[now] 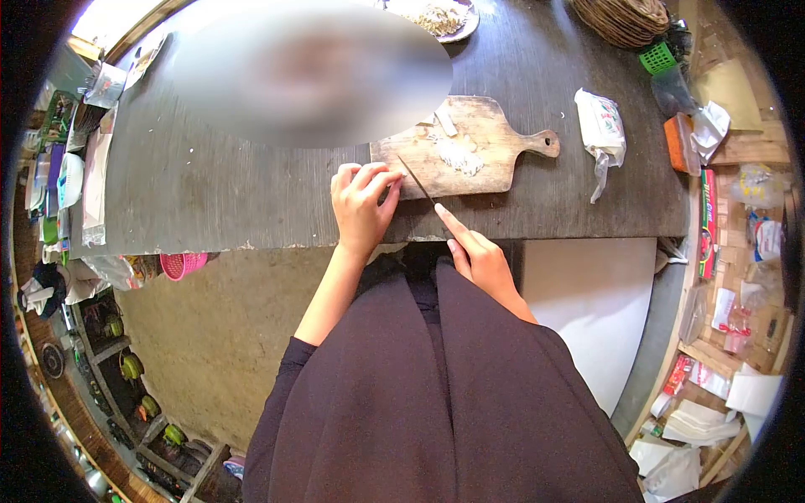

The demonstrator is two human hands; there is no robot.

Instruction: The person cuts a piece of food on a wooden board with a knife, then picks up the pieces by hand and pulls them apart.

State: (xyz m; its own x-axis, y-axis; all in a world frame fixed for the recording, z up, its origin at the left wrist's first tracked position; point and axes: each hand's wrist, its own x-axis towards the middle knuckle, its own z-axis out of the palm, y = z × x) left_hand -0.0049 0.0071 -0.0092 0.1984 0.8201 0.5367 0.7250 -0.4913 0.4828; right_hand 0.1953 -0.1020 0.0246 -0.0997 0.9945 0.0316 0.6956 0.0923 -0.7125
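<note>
A wooden cutting board [495, 126] with a holed handle lies near the front edge of the dark table. My right hand [482, 260] is closed round a knife [418, 183], whose blade slants up and left over the board's lower left part. At the board's left edge, my left hand [365, 201] has its fingers bent and pressed together by the blade; what they hold, if anything, is too small to name. Small white chopped pieces [458, 157] lie mid-board, and a pale strip [445, 122] rests near its upper edge.
A white plastic packet [600, 127] lies right of the board. At the back are a plate of pale shreds [444, 18], coiled brown material [620, 18] and a green basket [657, 58]. A blurred patch covers the upper left table. Packets line the right shelf [729, 151].
</note>
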